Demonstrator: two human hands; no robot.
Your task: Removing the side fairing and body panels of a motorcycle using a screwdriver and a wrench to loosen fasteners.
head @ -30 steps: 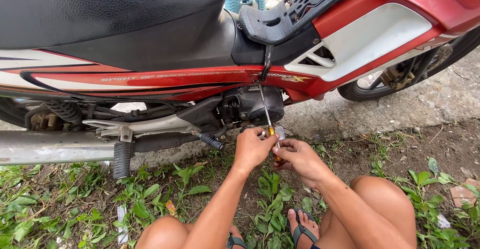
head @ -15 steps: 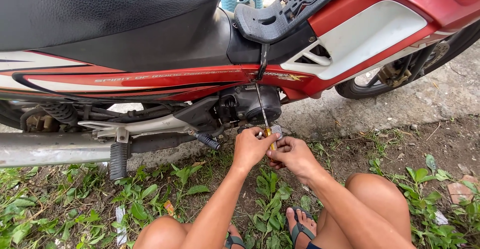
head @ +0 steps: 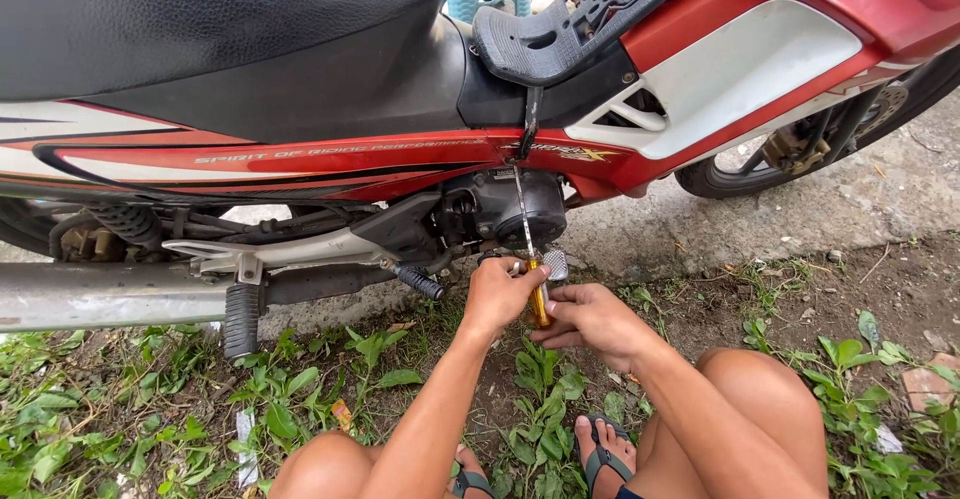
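Observation:
I squat beside a red, white and black motorcycle. A screwdriver with a yellow handle points up, its thin metal shaft reaching the dark engine cover. My left hand is closed around the upper part of the handle. My right hand sits just to the right and lower, its fingers pinching the bottom of the handle. A small silver pedal pad shows right above my hands. The screwdriver's tip is too thin to make out against the engine.
A chrome exhaust pipe runs along the left, with a black rubber footpeg and a folded peg near my left hand. The front wheel stands on concrete at the right. Weeds and bare soil surround my knees and sandalled feet.
Both hands have stayed on the screwdriver under the engine. My right hand has slid a little lower, from beside the pedal pad to the bottom of the handle.

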